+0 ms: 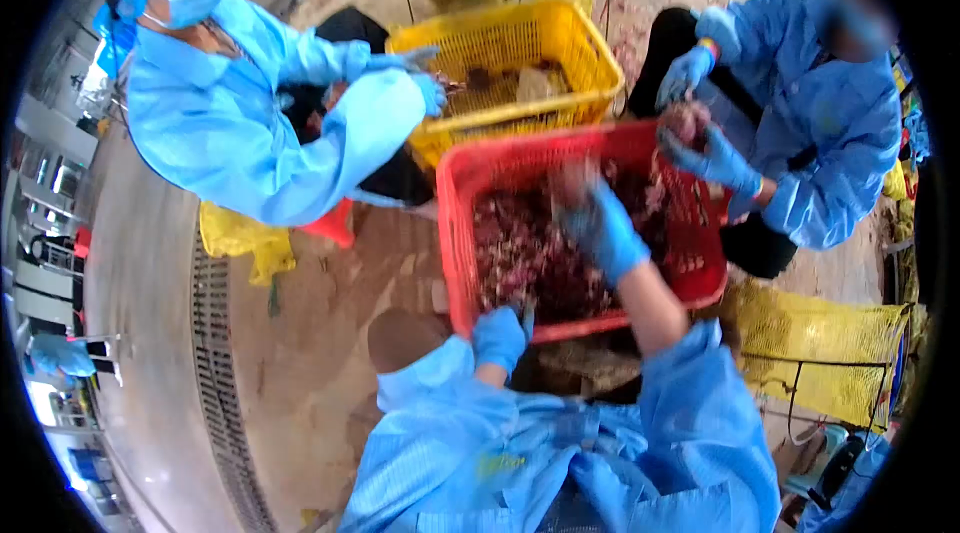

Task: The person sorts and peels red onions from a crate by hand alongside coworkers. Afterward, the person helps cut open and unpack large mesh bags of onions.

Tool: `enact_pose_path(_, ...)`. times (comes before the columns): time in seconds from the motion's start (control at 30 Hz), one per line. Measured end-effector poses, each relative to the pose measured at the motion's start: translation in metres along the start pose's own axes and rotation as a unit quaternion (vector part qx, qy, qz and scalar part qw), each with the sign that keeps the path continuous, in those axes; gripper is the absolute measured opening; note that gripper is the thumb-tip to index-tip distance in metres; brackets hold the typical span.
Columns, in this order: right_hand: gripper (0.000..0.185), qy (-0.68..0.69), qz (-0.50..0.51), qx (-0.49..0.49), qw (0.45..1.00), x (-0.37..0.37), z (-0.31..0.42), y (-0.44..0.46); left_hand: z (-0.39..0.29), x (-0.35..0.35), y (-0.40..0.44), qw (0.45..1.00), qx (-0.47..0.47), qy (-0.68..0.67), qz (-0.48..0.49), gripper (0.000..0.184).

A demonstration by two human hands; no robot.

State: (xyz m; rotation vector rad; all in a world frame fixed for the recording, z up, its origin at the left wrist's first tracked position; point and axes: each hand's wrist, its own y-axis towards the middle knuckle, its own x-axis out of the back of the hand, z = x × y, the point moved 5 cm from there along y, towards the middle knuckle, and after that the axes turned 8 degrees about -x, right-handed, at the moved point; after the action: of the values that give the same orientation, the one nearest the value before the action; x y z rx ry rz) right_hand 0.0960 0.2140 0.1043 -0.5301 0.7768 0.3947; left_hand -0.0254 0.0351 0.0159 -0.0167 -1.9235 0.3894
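A red plastic crate (462, 263) in front of me is filled with dark red and pinkish-white pieces (535, 258), whose kind I cannot make out. On its near rim, left of centre, my blue-gloved left hand (502, 338) rests with the fingers curled over the edge. Above the pieces is my blue-gloved right hand (605, 233), its fingers smeared by motion. A blurred pinkish clump (577, 181) shows at those fingertips; whether they hold it I cannot tell.
Across on the right, a co-worker's gloved hands (705, 155) hold a reddish clump (686, 119) over the crate's rim. Another co-worker's gloved hands (425, 83) are at a yellow crate (610, 83) behind. Yellow mesh bags (815, 348) stand nearby; a floor drain (215, 363) runs at left.
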Motion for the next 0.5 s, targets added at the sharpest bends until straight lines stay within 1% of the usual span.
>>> enact_pose_path(0.03, 0.053, -0.013, 0.032, 0.027, 0.999, -0.019, 0.027, 0.015, -0.005, 0.011, -0.003, 0.999, 0.038, -0.011, 0.022, 0.033)
enact_pose_path(0.07, 0.063, -0.024, 0.063, 0.054, 0.996, -0.038, 0.054, 0.029, -0.001, -0.002, -0.003, 0.999, 0.008, -0.025, -0.031, 0.032)
enact_pose_path(0.1, 0.07, -0.065, 0.05, 0.072, 0.994, -0.052, 0.076, 0.038, 0.004, -0.012, 0.001, 0.995, -0.025, -0.038, -0.089, 0.031)
enact_pose_path(0.13, 0.066, -0.105, 0.054, 0.095, 0.988, -0.06, 0.089, 0.041, 0.005, -0.016, 0.003, 0.999, -0.014, -0.016, -0.036, 0.03)
enact_pose_path(0.17, 0.058, -0.166, 0.048, 0.092, 0.981, -0.06, 0.095, 0.041, 0.003, -0.014, 0.001, 0.999, -0.012, -0.018, -0.031, 0.03)
enact_pose_path(0.23, 0.041, -0.309, -0.015, 0.053, 0.949, -0.036, 0.083, 0.041, -0.002, -0.002, -0.003, 0.999, 0.012, -0.002, -0.033, 0.03)
enact_pose_path(0.27, 0.035, -0.416, -0.017, 0.078, 0.906, 0.011, 0.058, 0.054, -0.005, 0.009, -0.002, 0.999, 0.037, -0.004, 0.027, 0.03)
enact_pose_path(0.3, 0.031, -0.516, -0.018, 0.103, 0.85, 0.056, 0.036, 0.064, -0.004, 0.007, -0.002, 0.999, 0.04, -0.006, 0.03, 0.03)
enact_pose_path(0.33, 0.033, -0.718, -0.09, 0.037, 0.689, 0.073, 0.021, 0.042, -0.004, 0.007, -0.002, 1.0, 0.026, -0.008, 0.012, 0.03)
enact_pose_path(0.37, 0.039, -0.822, -0.077, -0.09, 0.558, 0.104, -0.006, 0.032, -0.005, 0.007, -0.003, 1.0, 0.013, -0.008, -0.006, 0.03)
enact_pose_path(0.4, 0.044, -0.839, 0.022, -0.287, 0.462, 0.115, -0.029, 0.012, -0.005, 0.005, -0.002, 1.0, 0.015, -0.008, 0.0, 0.03)
enact_pose_path(0.43, 0.046, -0.802, -0.032, -0.263, 0.535, 0.13, -0.045, -0.009, -0.005, 0.005, -0.003, 1.0, 0.018, -0.004, -0.01, 0.028)
enact_pose_path(0.47, 0.057, -0.801, -0.035, -0.34, 0.492, 0.161, -0.072, -0.017, -0.005, 0.004, -0.003, 1.0, 0.021, 0.0, -0.021, 0.027)
enact_pose_path(0.5, 0.075, -0.812, -0.018, -0.327, 0.483, 0.173, -0.093, -0.027, -0.005, 0.001, -0.005, 1.0, 0.023, 0.002, -0.017, 0.027)
